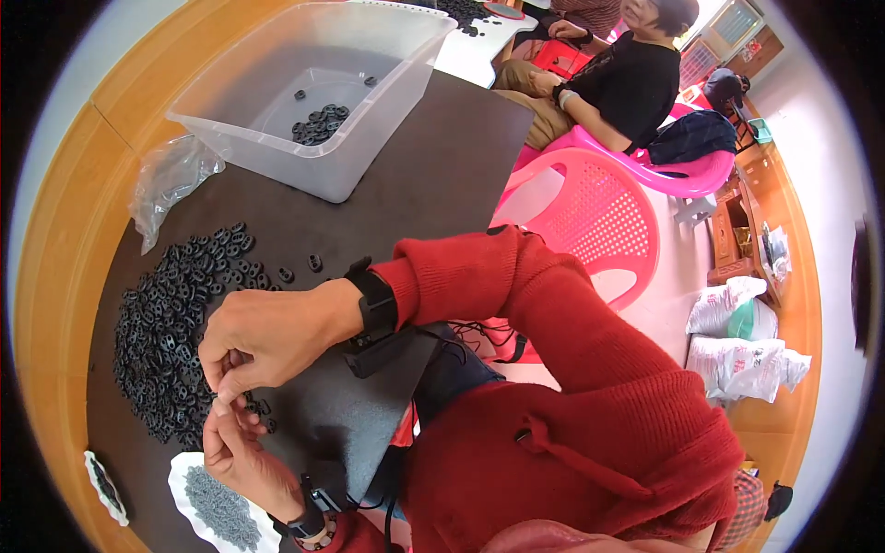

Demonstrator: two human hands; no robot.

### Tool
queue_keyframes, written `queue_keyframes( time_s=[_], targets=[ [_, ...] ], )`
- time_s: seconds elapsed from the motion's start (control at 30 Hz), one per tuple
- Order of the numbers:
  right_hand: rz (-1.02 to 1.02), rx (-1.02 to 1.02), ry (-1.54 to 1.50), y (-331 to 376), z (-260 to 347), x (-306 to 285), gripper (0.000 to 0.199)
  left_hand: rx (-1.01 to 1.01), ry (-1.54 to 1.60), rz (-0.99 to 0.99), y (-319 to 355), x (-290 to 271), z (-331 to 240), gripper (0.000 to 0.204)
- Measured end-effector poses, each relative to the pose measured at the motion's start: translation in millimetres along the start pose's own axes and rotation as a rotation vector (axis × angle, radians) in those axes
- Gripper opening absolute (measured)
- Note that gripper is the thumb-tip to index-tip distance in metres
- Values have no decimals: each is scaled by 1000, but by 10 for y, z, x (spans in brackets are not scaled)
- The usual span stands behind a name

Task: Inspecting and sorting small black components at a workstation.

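My right hand (281, 341), in a red sleeve with a black wrist strap, reaches over a big heap of small black two-holed plastic pieces (161, 346), which look like cord-lock parts. Its thumb and forefinger are pinched together. Just below, my left hand (244, 456) has its fingers pinched too, and the two sets of fingertips meet at the heap's edge. Whatever lies between them is hidden or too small to name. Beside my left hand, a white scalloped dish (184, 470) holds a pile of tiny grey pieces (221, 511).
On the dark table (406, 166) stands a translucent plastic bin (378, 138) with some black pieces inside. A clear plastic bag (171, 180) lies beside it. A pink chair (590, 212) stands at the table's side; a seated person (636, 83) is beyond. White sacks (737, 364) rest at the right.
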State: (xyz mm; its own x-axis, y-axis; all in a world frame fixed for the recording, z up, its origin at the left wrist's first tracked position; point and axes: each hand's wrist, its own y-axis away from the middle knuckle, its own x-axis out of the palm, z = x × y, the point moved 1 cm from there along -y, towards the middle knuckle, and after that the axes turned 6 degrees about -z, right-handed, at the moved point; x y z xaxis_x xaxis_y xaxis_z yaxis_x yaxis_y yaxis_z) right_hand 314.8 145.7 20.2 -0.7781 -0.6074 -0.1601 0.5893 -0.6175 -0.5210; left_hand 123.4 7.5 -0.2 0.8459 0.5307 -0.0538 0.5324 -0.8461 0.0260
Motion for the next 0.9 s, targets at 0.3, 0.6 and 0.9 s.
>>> queue_keyframes(
  time_s=[0.3,0.6,0.9],
  targets=[
    [-1,101,291,-335,198,412,14,-58,59,176,-324,-319,-221,28],
    [-9,295,142,-598,89,1246,9,-17,-207,28,-182,-1803,-513,25],
    [3,237,210,-454,228,1119,12,48,-1055,-272,-104,-2641,-599,22]
  ],
)
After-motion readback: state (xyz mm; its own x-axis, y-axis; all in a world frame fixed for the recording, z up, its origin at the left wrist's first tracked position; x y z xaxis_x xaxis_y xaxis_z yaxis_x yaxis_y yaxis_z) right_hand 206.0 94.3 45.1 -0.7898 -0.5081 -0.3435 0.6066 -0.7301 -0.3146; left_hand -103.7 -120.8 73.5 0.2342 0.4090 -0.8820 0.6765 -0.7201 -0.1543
